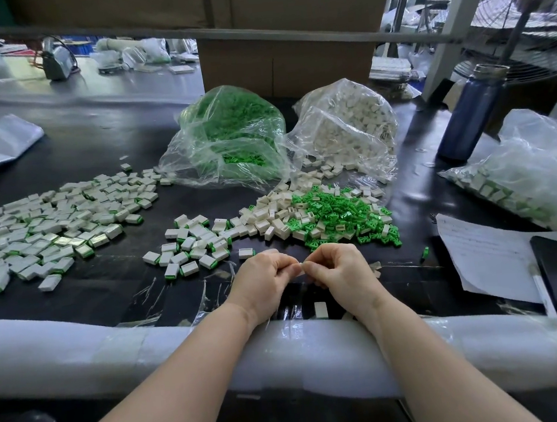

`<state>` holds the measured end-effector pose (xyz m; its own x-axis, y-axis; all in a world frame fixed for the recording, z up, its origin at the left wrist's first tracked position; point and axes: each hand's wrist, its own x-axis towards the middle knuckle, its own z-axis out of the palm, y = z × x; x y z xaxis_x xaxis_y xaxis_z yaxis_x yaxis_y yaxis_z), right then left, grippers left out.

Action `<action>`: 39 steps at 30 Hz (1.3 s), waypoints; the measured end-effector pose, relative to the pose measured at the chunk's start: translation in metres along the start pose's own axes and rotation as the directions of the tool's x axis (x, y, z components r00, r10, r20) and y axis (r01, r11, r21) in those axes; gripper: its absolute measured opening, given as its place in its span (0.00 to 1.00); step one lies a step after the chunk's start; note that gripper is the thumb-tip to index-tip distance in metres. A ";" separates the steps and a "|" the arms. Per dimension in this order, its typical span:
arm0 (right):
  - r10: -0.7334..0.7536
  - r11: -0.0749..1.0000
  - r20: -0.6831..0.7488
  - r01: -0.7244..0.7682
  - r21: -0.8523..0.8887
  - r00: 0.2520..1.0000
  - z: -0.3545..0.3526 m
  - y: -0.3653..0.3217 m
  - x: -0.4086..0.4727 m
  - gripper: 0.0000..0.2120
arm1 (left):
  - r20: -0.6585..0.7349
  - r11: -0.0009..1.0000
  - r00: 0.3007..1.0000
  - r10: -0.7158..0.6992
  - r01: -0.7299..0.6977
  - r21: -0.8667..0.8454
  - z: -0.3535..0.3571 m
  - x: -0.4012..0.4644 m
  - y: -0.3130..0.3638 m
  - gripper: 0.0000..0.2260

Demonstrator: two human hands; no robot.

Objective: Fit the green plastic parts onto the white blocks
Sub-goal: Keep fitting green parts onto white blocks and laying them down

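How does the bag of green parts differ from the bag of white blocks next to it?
The bag of green parts holds small green pieces; the bag of white blocks holds chunkier white ones. The green bag lies left, the white bag right. Loose white blocks spill on the table at the white bag's mouth. Both are clear, crumpled plastic.

One head-worn wide-angle view looks forward and down from above the person's forearms, close over the near padded edge of the dark tabletop (pixel 99 150). Cardboard boxes (pixel 285 59) stand far off at 12 o'clock.

Curled fingers (pixel 288 267) hide whatever they pinch
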<state>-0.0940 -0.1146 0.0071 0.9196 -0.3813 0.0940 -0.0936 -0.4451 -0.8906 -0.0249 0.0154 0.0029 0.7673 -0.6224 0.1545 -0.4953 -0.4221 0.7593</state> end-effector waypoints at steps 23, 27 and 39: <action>-0.035 0.979 0.059 0.023 0.203 0.998 0.001 0.003 0.002 0.05 | -0.006 0.972 1.000 -0.022 0.020 -0.236 0.000 0.002 0.003 0.04; -0.084 0.980 0.130 0.058 0.193 0.988 -0.001 -0.001 0.000 0.12 | 0.022 0.966 1.000 0.009 -0.003 -0.259 -0.001 0.001 0.005 0.04; -0.040 0.930 0.143 -0.015 0.367 0.989 -0.003 0.001 0.002 0.07 | 0.095 0.973 0.994 0.049 -0.026 -0.231 -0.001 0.000 0.006 0.09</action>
<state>-0.0939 -0.1182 0.0078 0.9678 -0.2433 0.0649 0.0389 -0.1104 -0.9931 -0.0275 0.0128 0.0080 0.7001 -0.7019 0.1308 -0.4073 -0.2422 0.8806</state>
